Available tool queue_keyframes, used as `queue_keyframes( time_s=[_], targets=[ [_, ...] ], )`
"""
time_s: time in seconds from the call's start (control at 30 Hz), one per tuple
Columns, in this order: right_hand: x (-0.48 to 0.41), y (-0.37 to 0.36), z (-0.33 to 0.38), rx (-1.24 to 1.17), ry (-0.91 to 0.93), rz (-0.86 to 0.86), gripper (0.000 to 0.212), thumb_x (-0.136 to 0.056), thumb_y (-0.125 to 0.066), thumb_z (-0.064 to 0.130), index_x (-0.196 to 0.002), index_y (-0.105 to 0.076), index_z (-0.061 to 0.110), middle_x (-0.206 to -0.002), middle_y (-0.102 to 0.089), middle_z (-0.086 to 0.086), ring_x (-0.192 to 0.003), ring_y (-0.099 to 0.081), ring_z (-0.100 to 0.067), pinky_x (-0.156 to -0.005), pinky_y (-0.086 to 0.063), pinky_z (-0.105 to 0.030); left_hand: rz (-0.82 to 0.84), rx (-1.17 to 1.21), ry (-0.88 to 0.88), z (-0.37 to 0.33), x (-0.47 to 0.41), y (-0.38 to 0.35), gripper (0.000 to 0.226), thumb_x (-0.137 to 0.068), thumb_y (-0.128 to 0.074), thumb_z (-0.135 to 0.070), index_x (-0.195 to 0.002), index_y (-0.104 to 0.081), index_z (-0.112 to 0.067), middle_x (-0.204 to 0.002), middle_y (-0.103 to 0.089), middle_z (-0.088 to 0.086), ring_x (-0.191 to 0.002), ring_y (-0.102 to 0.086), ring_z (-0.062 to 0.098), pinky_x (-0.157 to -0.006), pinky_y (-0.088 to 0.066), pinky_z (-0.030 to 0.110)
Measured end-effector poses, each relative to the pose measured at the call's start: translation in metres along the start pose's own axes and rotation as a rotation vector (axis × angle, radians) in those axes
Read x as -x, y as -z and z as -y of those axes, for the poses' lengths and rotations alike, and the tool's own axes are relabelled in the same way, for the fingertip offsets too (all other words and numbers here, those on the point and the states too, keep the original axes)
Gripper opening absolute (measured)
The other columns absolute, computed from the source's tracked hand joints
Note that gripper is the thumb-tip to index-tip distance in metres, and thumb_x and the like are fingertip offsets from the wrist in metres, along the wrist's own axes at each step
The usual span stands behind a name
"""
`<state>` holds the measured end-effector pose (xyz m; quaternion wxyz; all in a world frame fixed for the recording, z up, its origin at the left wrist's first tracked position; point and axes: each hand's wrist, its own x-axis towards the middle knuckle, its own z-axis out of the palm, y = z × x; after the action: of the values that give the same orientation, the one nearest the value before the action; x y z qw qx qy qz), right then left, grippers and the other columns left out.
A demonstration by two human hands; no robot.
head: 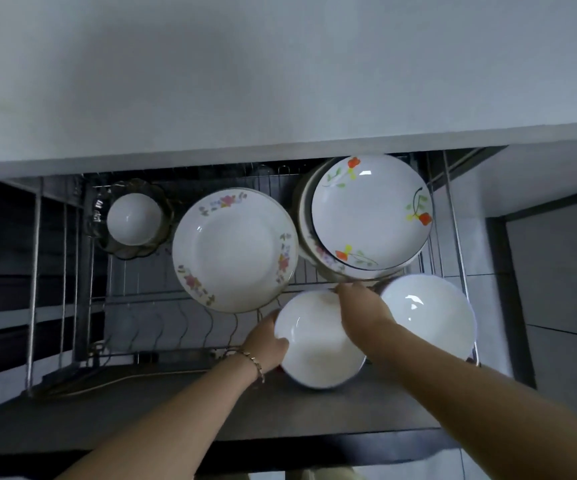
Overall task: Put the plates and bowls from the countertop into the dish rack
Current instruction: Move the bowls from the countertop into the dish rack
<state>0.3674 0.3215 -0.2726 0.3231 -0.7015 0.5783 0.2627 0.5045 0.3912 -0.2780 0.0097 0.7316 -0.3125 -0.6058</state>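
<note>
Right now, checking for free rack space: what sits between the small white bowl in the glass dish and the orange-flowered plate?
A pink-flowered plate fills that stretch, shown in the head view.

- The stacked plates [323, 254] behind the orange-flowered white plate [370, 213] show only their rims.
- Fingers of the left hand [266, 337] disappear behind the plain white ceramic bowl [318, 341].
- Whether the right hand [360, 306] grips that bowl's far rim is unclear.
</note>
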Motion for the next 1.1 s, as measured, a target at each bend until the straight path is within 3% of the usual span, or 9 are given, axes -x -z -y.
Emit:
queue_keyframes(
  time_s=[0.13,0.43,0.6,0.8,0.93,0.97,1.03,1.1],
  targets=[
    [-0.016,-0.005,0.004,0.081,0.003,-0.002,0.032,-0.097,-0.041,0.005,-0.127,-0.05,0.003,-0.127,-0.057,-0.013,-0.116,-0.059,-0.028,-0.096,-0.048,-0.031,-0.023,-0.003,0.023,0.001,-0.025,-0.008,0.048,-0.084,-0.042,0.007,-0.13,-0.049,-0.005,-0.129,-0.057,0.018,-0.119,-0.053,0.031,-0.095,-0.044,0.033],
    [-0.031,-0.011,0.007,0.165,0.013,0.051,0.036,-0.096,-0.041,0.003,-0.132,-0.042,0.001,-0.127,-0.058,-0.015,-0.115,-0.06,-0.027,-0.095,-0.049,-0.033,-0.027,-0.004,0.123,-0.004,-0.05,-0.014,0.043,-0.087,-0.041,0.004,-0.128,-0.051,-0.005,-0.13,-0.057,0.017,-0.121,-0.052,0.03,-0.095,-0.043,0.031],
    [-0.026,-0.004,0.009,0.296,0.043,0.068,0.031,-0.094,-0.043,-0.003,-0.124,-0.052,-0.003,-0.119,-0.063,-0.015,-0.108,-0.064,-0.029,-0.087,-0.052,-0.033,0.025,-0.004,0.156,-0.002,-0.056,-0.014,0.038,-0.088,-0.043,0.001,-0.124,-0.053,-0.004,-0.126,-0.058,0.018,-0.117,-0.055,0.032,-0.088,-0.046,0.032],
    [-0.018,0.004,0.027,0.453,0.145,0.137,0.029,-0.088,-0.054,-0.002,-0.116,-0.059,0.001,-0.115,-0.064,-0.013,-0.106,-0.064,-0.027,-0.084,-0.053,-0.031,0.065,0.044,0.277,-0.001,-0.06,-0.016,0.035,-0.09,-0.044,-0.006,-0.124,-0.052,-0.008,-0.126,-0.057,0.015,-0.116,-0.054,0.031,-0.097,-0.05,0.043],
    [-0.011,0.016,0.031,0.459,0.177,0.116,0.027,-0.09,-0.051,0.0,-0.115,-0.06,0.003,-0.116,-0.063,-0.011,-0.106,-0.063,-0.025,-0.083,-0.051,-0.028,0.125,0.074,0.353,-0.001,-0.056,-0.01,0.04,-0.089,-0.04,-0.014,-0.127,-0.044,-0.005,-0.125,-0.057,0.017,-0.109,-0.059,0.03,-0.088,-0.055,0.039],
    [-0.009,0.021,0.032,0.461,0.181,0.103,0.026,-0.091,-0.051,0.002,-0.116,-0.06,0.004,-0.116,-0.063,-0.011,-0.106,-0.062,-0.025,-0.083,-0.05,-0.028,0.134,0.049,0.342,-0.002,-0.05,-0.006,0.035,-0.09,-0.039,-0.017,-0.121,-0.047,-0.003,-0.117,-0.06,0.017,-0.101,-0.061,0.027,-0.082,-0.055,0.034],
    [-0.005,0.03,0.038,0.435,0.188,0.09,0.027,-0.093,-0.049,0.008,-0.118,-0.057,0.007,-0.117,-0.063,-0.009,-0.107,-0.062,-0.024,-0.084,-0.05,-0.028,0.12,-0.044,0.25,-0.003,-0.038,0.01,0.021,-0.092,-0.037,-0.017,-0.086,-0.053,-0.005,-0.085,-0.059,0.01,-0.074,-0.056,0.017,-0.065,-0.046,0.023],
    [-0.001,0.042,0.048,0.341,0.172,0.107,0.029,-0.094,-0.045,0.01,-0.121,-0.054,0.01,-0.12,-0.062,-0.009,-0.11,-0.061,-0.025,-0.087,-0.049,-0.03,0.061,-0.104,0.141,-0.004,-0.025,0.036,0.027,-0.092,-0.038,-0.012,-0.067,-0.05,-0.009,-0.067,-0.049,0.005,-0.059,-0.044,0.012,-0.053,-0.034,0.02]
  ],
)
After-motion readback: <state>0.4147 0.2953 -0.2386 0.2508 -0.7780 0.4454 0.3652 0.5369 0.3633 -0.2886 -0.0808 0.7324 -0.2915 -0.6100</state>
